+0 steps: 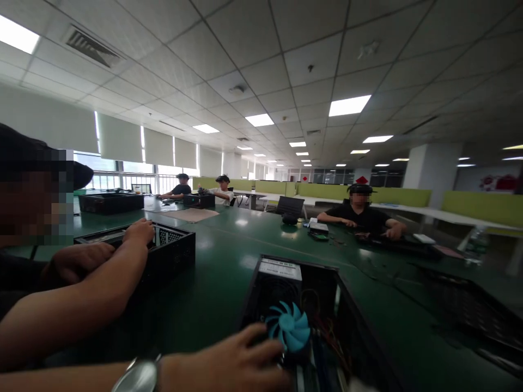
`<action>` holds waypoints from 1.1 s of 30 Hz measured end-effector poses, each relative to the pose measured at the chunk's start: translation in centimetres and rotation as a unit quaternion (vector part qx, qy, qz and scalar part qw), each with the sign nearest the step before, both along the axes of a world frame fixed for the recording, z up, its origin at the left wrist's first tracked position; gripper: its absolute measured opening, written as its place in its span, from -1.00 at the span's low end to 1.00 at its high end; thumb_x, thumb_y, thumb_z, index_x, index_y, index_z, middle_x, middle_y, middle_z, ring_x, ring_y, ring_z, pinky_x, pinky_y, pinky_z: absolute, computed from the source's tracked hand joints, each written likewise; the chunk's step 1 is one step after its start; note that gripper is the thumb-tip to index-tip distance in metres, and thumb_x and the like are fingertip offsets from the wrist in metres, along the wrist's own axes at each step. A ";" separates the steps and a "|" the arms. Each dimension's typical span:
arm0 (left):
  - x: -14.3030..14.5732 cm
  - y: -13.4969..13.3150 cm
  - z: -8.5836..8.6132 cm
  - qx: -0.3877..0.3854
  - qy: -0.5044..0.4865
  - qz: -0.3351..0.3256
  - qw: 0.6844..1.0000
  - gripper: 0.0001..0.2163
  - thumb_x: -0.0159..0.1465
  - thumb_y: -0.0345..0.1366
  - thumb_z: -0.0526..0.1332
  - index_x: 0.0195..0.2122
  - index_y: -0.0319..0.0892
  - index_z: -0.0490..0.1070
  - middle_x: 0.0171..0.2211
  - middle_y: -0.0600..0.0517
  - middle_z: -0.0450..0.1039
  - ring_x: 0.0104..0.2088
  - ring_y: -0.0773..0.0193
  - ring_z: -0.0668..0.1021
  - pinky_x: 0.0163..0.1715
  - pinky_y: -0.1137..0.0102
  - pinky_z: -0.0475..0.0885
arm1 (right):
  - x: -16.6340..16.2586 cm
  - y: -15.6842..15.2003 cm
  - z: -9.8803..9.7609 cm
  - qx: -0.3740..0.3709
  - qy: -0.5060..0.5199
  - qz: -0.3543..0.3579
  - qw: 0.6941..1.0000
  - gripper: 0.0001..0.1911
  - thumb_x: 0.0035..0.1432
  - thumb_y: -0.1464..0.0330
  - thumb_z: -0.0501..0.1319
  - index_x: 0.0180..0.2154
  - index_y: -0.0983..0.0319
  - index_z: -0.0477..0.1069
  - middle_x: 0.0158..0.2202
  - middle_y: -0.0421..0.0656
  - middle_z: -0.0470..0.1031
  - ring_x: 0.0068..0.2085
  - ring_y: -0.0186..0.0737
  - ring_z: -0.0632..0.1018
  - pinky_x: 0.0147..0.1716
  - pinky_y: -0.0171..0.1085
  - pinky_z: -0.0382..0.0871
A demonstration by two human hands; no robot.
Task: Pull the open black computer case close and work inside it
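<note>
Head view: open computer case (354, 302) on green table (212, 305); blue fan (288, 323) inside it, next to the labelled power supply (281, 270). Left hand (232, 360) is at the fan's left edge, fingers slightly spread; can't tell if they touch blades or pinch anything. Probably best to keep pressure off thin blades and steer clear of cables (330, 333). Right hand (362, 386), if that pale blur is it, is cut off; finger state can't tell. Case's near end out of frame, interior dark.
</note>
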State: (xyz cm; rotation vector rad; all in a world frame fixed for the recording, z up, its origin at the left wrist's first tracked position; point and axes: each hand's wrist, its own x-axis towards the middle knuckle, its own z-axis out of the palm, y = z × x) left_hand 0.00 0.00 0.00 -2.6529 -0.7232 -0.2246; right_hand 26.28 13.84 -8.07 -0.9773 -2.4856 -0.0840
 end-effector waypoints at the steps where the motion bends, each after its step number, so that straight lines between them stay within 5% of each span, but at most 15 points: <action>1: -0.2 3.4 0.2 0.019 0.016 0.024 0.999 -0.37 0.33 -0.24 0.24 0.38 0.17 0.04 0.37 0.03 0.14 0.39 0.01 0.12 0.33 -0.02 0.12 | 0.4 0.9 1.6 0.028 -0.023 -0.026 0.999 -0.61 0.09 -0.06 0.12 -0.02 -0.37 0.44 -0.14 -0.14 0.52 -0.10 0.16 0.53 -0.32 0.01 0.43; 4: 1.0 11.6 -0.2 0.096 0.005 0.113 0.989 -0.25 0.29 -0.54 0.21 0.41 0.09 -0.05 0.43 -0.12 -0.04 0.42 -0.02 0.02 0.34 -0.07 0.00 | 0.2 4.3 5.4 0.092 -0.085 -0.121 0.985 -0.68 0.24 0.25 0.11 -0.03 0.03 0.52 -0.08 0.04 0.45 -0.10 0.12 0.50 -0.15 -0.01 0.39; 6: 3.4 13.9 -1.2 0.114 -0.033 0.140 0.983 -0.23 0.28 -0.61 0.15 0.41 0.11 -0.07 0.44 -0.12 -0.08 0.43 -0.01 0.01 0.33 -0.05 0.00 | -0.2 6.6 6.2 0.125 -0.075 -0.220 0.965 -0.67 0.37 0.30 0.02 0.02 0.15 0.48 -0.08 0.07 0.43 -0.13 0.04 0.51 -0.17 -0.09 0.38; 8: 6.2 13.8 -2.8 0.104 -0.099 0.147 0.979 -0.31 0.32 -0.54 0.14 0.40 0.10 -0.04 0.42 -0.11 -0.05 0.41 -0.02 0.05 0.30 -0.01 0.08 | 0.0 8.3 4.7 0.101 -0.001 -0.277 0.956 -0.63 0.45 0.26 -0.07 0.05 0.21 0.43 -0.06 0.06 0.44 -0.15 -0.05 0.53 -0.19 -0.18 0.38; 11: 9.1 11.7 -6.0 0.045 -0.143 0.102 0.983 -0.51 0.40 -0.33 0.13 0.34 0.03 0.10 0.38 -0.09 0.04 0.35 0.00 0.15 0.23 0.05 0.22 | 2.5 9.2 -0.7 0.000 0.029 -0.237 0.971 -0.64 0.45 0.26 -0.07 0.05 0.21 0.42 -0.02 0.02 0.47 -0.13 -0.10 0.56 -0.15 -0.21 0.42; 14: 9.0 11.1 -9.3 -0.025 -0.135 0.071 0.988 -0.62 0.41 -0.23 0.13 0.24 -0.03 0.21 0.34 -0.08 0.11 0.32 0.01 0.19 0.21 0.04 0.26 | 6.8 9.6 -6.5 -0.050 -0.002 -0.238 0.970 -0.65 0.38 0.26 0.01 0.07 0.16 0.44 0.06 0.00 0.48 0.03 0.00 0.54 -0.05 -0.14 0.45; 17: 7.2 12.5 -12.0 -0.096 -0.174 0.110 0.974 -0.64 0.39 -0.31 0.15 0.20 -0.02 0.25 0.30 -0.05 0.17 0.30 0.01 0.22 0.22 0.01 0.26 | 10.5 10.7 -9.4 -0.041 -0.038 -0.264 0.963 -0.62 0.25 0.28 0.13 0.08 0.13 0.47 0.16 -0.02 0.44 0.18 0.14 0.43 0.05 0.01 0.44; 22: 5.7 14.3 -14.1 -0.191 -0.264 0.183 0.927 -0.65 0.37 -0.42 0.15 0.15 -0.01 0.30 0.24 -0.03 0.22 0.25 0.05 0.26 0.18 0.01 0.30 | 12.1 12.7 -9.0 -0.045 -0.094 -0.270 0.957 -0.49 0.15 0.40 0.15 0.16 0.12 0.43 0.26 -0.02 0.34 0.21 0.19 0.40 0.04 0.07 0.46; 27: 6.0 14.1 -14.3 -0.202 -0.214 0.109 0.949 -0.73 0.38 -0.42 0.13 0.07 -0.02 0.36 0.14 0.02 0.32 0.16 0.11 0.33 0.12 0.11 0.32 | 11.6 13.0 -8.6 -0.038 -0.087 -0.273 0.957 -0.54 0.24 0.36 0.10 0.16 0.15 0.43 0.25 -0.01 0.36 0.20 0.11 0.41 0.10 0.00 0.41; 33: 6.1 14.0 -13.9 -0.208 -0.215 0.111 0.948 -0.75 0.38 -0.44 0.12 0.04 -0.04 0.39 0.09 0.01 0.36 0.08 0.14 0.37 0.06 0.17 0.34 | 12.1 12.7 -8.6 -0.030 -0.021 -0.239 0.970 -0.60 0.24 0.23 0.14 0.08 0.12 0.48 0.18 -0.02 0.43 0.15 0.15 0.46 0.08 0.05 0.41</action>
